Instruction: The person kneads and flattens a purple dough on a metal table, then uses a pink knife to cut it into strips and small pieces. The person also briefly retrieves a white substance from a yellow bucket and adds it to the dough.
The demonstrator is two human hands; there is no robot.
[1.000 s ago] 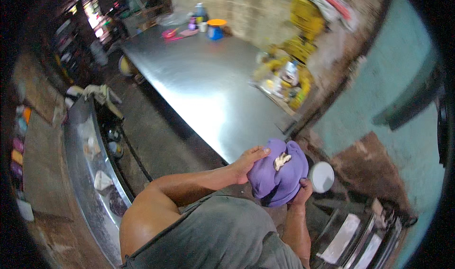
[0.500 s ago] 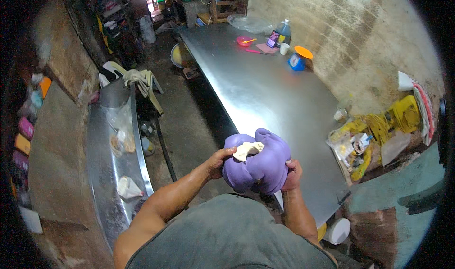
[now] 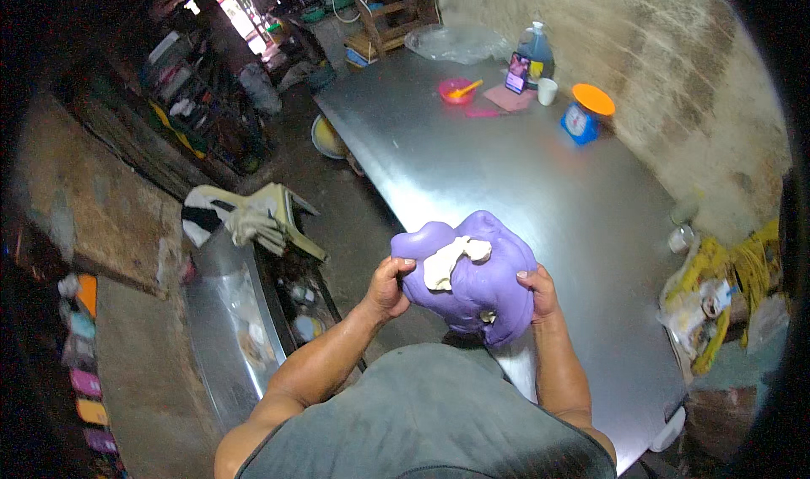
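Head view — left hand (image 3: 388,289), right hand (image 3: 542,293) gripping purple dough (image 3: 498,285), partly hiding table (image 3: 540,184); scale (image 3: 580,124) beyond.

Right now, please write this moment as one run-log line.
left hand: holds purple lump; right hand: holds its other side; white piece: on purple lump

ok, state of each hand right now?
Left hand: holding the left side of the purple dough-like mass, thumb on top.
Right hand: holding the right side of the same mass, thumb on top.
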